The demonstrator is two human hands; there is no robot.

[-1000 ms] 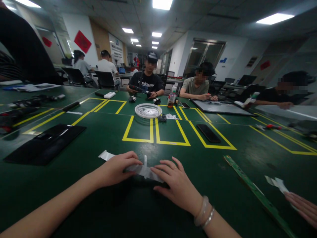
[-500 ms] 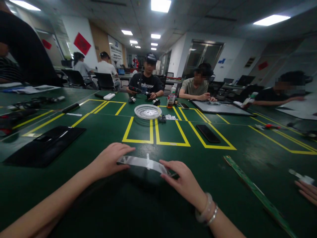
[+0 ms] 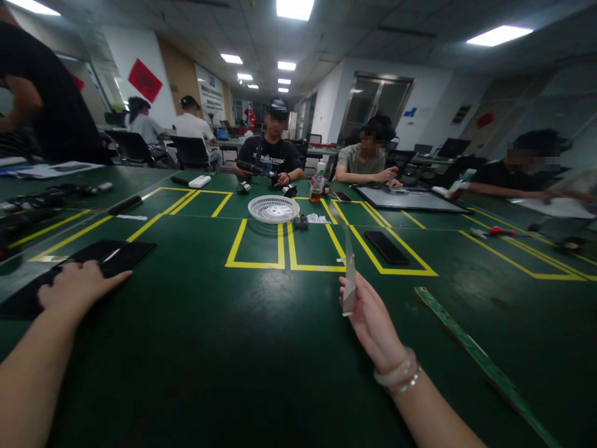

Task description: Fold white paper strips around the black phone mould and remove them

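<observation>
My right hand [image 3: 373, 320] is closed around the lower end of a thin, pale, flexible strip [image 3: 349, 289], which stands roughly upright and curves toward the upper left. A silvery bracelet and a pale bangle circle that wrist. Over at the left, my left hand [image 3: 79, 286] is spread, thumb stretched out to the right, above or on a flat black sheet-like thing [image 3: 133, 252]. Whether its fingers touch that black thing I cannot tell. Both are over a green table [image 3: 242, 336].
A round white plastic basket [image 3: 275, 218] stands mid-table, near a bottle [image 3: 317, 186]. A dark phone [image 3: 386, 247] lies inside yellow tape lines. A long green circuit-board strip [image 3: 480, 358] lies at the right. Several people sit across the table; one person [image 3: 41, 93] stands at the left.
My left hand has let go of the strip and moved left to the black thing. My right hand has raised the strip, turning it from level to upright.
</observation>
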